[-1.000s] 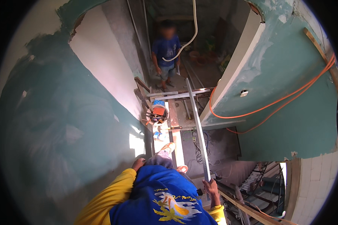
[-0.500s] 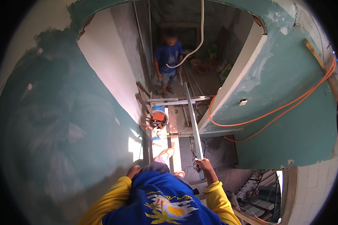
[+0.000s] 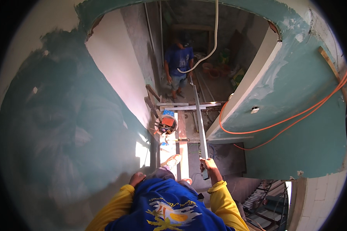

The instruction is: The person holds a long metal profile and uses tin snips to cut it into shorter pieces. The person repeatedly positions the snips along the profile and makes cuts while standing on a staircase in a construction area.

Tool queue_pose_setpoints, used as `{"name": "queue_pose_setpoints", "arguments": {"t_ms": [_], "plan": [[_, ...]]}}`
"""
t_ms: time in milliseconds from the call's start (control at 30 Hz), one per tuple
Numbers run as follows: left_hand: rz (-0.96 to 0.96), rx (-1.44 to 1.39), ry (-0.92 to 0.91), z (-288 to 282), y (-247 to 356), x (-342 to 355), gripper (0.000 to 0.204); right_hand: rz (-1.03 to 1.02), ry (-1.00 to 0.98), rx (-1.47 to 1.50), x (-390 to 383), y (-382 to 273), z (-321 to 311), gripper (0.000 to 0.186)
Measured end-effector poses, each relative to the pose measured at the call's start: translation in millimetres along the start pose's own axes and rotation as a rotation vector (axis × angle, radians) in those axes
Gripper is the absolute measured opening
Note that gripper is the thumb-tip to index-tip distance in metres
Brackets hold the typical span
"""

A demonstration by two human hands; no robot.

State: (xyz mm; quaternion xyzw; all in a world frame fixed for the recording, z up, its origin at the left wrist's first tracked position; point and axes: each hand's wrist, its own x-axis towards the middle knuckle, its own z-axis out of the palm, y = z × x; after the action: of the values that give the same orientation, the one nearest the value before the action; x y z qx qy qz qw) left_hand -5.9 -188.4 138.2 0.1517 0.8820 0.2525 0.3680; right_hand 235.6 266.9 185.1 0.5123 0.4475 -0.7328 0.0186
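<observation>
My right hand (image 3: 209, 165) is closed round the near end of a long, thin grey metal bar (image 3: 201, 125). From my grip the bar slants up and away, over the planks, toward a person in a blue shirt (image 3: 178, 57). That person looks down and has a hand near a slim pale tool (image 3: 191, 81), close to the bar's far end. My left hand (image 3: 137, 178) rests low beside my leg, against the shadowed left side. Its fingers are too dark and small to make out. No object shows in it.
Below me, wooden planks (image 3: 182, 156) carry my sandalled foot. Ahead sits a bucket of tools (image 3: 166, 124), with a hammer-like tool (image 3: 177, 139) lying nearer. Metal strips (image 3: 192, 107) cross the gap. An orange cable (image 3: 281, 122) loops along the green right wall; a pale hose (image 3: 210, 54) hangs overhead.
My view has shifted slightly, so the scene sits lower and further right. The person ahead has lowered their head, and their hand is now close to the bar's far end. My right hand keeps its grip.
</observation>
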Motion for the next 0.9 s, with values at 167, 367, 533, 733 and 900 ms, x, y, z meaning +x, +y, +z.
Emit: {"name": "queue_pose_setpoints", "arguments": {"t_ms": [167, 367, 533, 733, 900], "plan": [[0.018, 0.024, 0.028, -4.2, -9.2, 0.1, 0.065, -0.010, 0.021, 0.027, 3.0, -24.3, 21.0, 0.027], [0.033, 0.026, 0.001, -8.0, -6.3, -5.3, 0.065, -0.145, -0.097, 0.063, 4.1, -52.6, 26.9, 0.029], [0.027, -0.006, 0.032, -11.4, -2.2, -8.0, 0.064, -0.138, -0.064, 0.084, 39.8, -49.8, 29.9, 0.029], [-0.051, -0.014, 0.006, -26.2, -6.4, -17.2, 0.064, -0.187, -0.056, 0.014, 86.6, -89.1, 42.2, 0.036], [-0.070, -0.038, 0.003, -32.2, -9.5, -4.9, 0.063, -0.539, -0.300, 0.258, 119.8, -145.4, 34.2, 0.027]]}}
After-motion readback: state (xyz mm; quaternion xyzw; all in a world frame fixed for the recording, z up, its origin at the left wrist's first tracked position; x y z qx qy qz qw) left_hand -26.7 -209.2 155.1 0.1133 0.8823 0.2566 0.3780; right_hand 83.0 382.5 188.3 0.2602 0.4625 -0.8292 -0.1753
